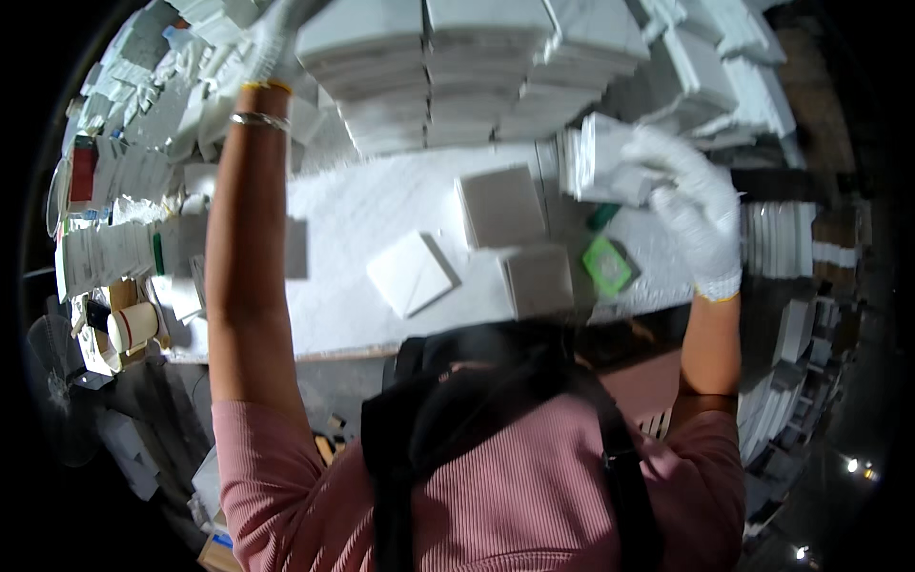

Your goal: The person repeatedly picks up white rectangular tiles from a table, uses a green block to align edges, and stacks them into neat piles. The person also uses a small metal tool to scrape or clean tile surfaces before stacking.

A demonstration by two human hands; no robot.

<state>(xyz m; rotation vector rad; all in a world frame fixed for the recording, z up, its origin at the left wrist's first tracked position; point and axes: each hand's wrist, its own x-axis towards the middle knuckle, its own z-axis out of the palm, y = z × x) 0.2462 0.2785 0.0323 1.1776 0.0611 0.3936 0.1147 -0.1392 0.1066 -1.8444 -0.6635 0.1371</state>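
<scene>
My right hand (694,202), in a white knit glove, is closed on the right edge of a small stack of white marble tiles (605,157), at the right of the worktable. Its fingers curl over the tiles. My left hand (272,43), gloved too, reaches far forward beside the tall tile stacks (367,71); its fingers are smeared and cut off by the upper edge. A single square tile (410,274) lies tilted in the middle of the table. Two short piles stand right of it: a larger pile of tiles (502,205) and a smaller pile (537,281).
A bright green block (606,265) lies below my right hand. The pale worktable (334,315) ends near my body. Rows of upright tiles (114,253) line the left, and more tiles (777,238) stand at the right. A white roll-shaped thing (133,327) sits at the left.
</scene>
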